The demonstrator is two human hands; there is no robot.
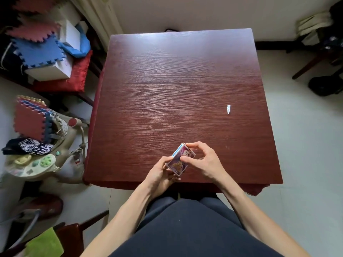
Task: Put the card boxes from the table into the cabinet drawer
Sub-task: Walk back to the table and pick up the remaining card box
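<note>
Reddish wooden table [181,86], pale floor [304,145]

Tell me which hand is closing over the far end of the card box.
The right hand: its fingers arch over the card box's far end, while the left hand supports the near end.

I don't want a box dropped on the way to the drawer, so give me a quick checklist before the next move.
1. Card box gripped by both hands: ok, left hand at its near end, right hand on top.
2. Box flap shut: cannot tell, fingers cover it.
3. Other card boxes on the wooden table: none visible, ok.
4. White paper scrap out of the way: ok, far to the right.
5. Cabinet drawer open and reachable: cannot tell, not in view.
</note>
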